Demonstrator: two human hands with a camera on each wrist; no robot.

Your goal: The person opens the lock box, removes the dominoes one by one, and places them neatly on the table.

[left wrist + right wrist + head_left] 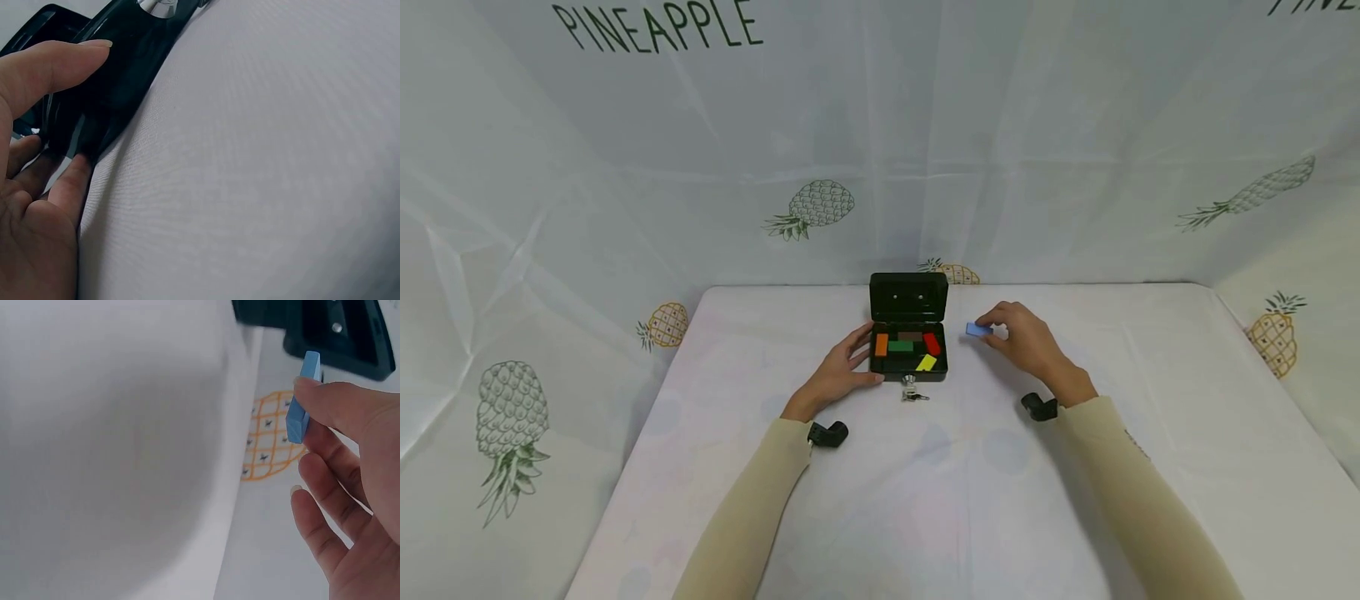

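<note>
Pinching hand: right hand [1018, 337], thumb and fingertips clamped on blue block.
Blue block [978, 329]: just right of box, not touching it; long and narrow in right wrist view.
Steadying hand: left hand [838, 371], fingers spread and fairly straight along box's left side, thumb against its front.
Black box [934, 376]: sits flat near table's far edge, lid [908, 296] raised at back.
Box contents: orange block [882, 345] by left wall, green block [900, 346] mid, brown block [910, 336] behind it, red block [931, 344] right and slanted, yellow block [926, 362] front right, angled.
Keys [914, 397]: at the lock [908, 380], front of box.
Table [880, 517]: pale cloth, faint blotches.
Backdrop [1037, 108]: from where I stand, white sheeting, pineapple prints.
Sleeves [737, 512]: beige, both arms.
</note>
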